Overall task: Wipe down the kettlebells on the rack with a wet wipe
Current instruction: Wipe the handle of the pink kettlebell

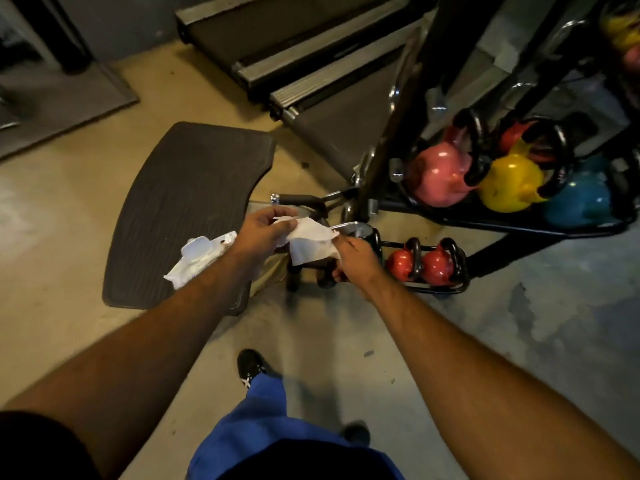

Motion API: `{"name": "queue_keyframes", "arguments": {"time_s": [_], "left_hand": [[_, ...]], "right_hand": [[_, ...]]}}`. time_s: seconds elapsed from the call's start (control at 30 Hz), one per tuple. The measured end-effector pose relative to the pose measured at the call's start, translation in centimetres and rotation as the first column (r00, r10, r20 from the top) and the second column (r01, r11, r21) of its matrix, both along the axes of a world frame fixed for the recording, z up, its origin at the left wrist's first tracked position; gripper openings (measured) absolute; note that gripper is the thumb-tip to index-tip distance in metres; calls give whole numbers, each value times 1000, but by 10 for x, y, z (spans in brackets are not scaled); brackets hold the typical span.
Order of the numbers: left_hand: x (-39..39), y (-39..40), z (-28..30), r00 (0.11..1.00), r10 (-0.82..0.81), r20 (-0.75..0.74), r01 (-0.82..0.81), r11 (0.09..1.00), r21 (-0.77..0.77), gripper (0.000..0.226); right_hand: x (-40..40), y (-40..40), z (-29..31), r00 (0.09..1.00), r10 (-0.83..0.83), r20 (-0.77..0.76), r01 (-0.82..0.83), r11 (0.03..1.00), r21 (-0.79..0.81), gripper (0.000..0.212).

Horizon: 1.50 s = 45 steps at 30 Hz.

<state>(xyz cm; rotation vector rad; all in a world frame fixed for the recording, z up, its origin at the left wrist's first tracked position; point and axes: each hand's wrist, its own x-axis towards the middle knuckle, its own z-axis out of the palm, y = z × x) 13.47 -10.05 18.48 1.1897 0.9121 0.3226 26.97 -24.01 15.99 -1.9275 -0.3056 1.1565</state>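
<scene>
Both hands hold one white wet wipe (311, 242) stretched between them above the floor. My left hand (265, 230) pinches its left edge, and my right hand (356, 259) pinches its right side. A white pack of wipes (197, 259) lies on the dark floor mat behind my left wrist. To the right stands the black rack (491, 225). Its middle shelf carries a pink kettlebell (441, 176), a yellow kettlebell (509, 183) and a blue kettlebell (578, 200). Two small red kettlebells (420, 265) sit on the bottom shelf, just right of my right hand.
A dark rubber mat (183, 209) covers the floor on the left. Treadmill decks (311, 77) lie behind it. A chrome handle and machine parts (301, 200) sit just beyond my hands. My blue trouser leg and black shoe (251, 370) are below.
</scene>
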Motion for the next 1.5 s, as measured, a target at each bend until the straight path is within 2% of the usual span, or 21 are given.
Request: {"name": "queue_keyframes", "arguments": {"time_s": [0.1, 0.2, 0.27, 0.33, 0.43, 0.57, 0.67, 0.77, 0.93, 1.03, 1.17, 1.23, 1.3, 1.4, 1.5], "left_hand": [[30, -46, 15, 985, -170, -42, 171, 985, 36, 26], [52, -94, 32, 925, -360, -121, 368, 928, 53, 38], [69, -124, 39, 909, -393, -138, 408, 908, 96, 37], [86, -153, 45, 922, -358, -149, 381, 907, 179, 24], [113, -191, 48, 945, -272, -180, 312, 915, 256, 20], [140, -225, 41, 942, -221, -250, 301, 888, 349, 14], [159, -243, 48, 957, -186, -223, 266, 870, 415, 18], [175, -249, 50, 968, -218, -125, 244, 934, 262, 22], [209, -246, 38, 897, -441, 15, 434, 888, 152, 26], [237, -245, 34, 920, -389, 42, 381, 915, 135, 23], [269, -232, 37, 971, -240, -18, 236, 938, 255, 14], [281, -221, 40, 977, -210, -14, 207, 942, 264, 18], [290, -212, 46, 976, -218, 0, 213, 954, 209, 27], [301, -208, 52, 976, -215, -33, 217, 953, 212, 31], [314, -209, 56, 986, -152, -73, 165, 959, 230, 27]], "right_hand": [[20, -50, -2, 1000, -19, 19, 17, 996, 90, 26], [41, -97, 9, 995, -10, 95, -4, 989, 148, 24], [55, -128, 18, 991, -9, 136, -12, 989, 148, 31], [68, -155, 25, 986, -24, 166, -2, 988, 154, 29], [82, -186, 35, 979, -171, 107, 147, 969, 200, 23], [99, -208, 44, 958, -276, 82, 253, 943, 217, 37], [114, -215, 51, 944, -323, 65, 304, 930, 209, 47], [131, -219, 62, 931, -364, 23, 351, 913, 208, 35], [174, -220, 68, 903, -427, -51, 427, 872, 238, 25], [199, -222, 76, 908, -419, 27, 405, 890, 209, 21], [228, -229, 83, 941, -308, 136, 287, 945, 154, 19], [241, -233, 81, 950, -241, 197, 220, 968, 123, 18], [252, -236, 81, 942, -221, 253, 193, 973, 129, 23], [267, -237, 81, 947, -241, 213, 207, 963, 173, 27], [281, -235, 80, 954, -274, 117, 246, 946, 213, 14]]}}
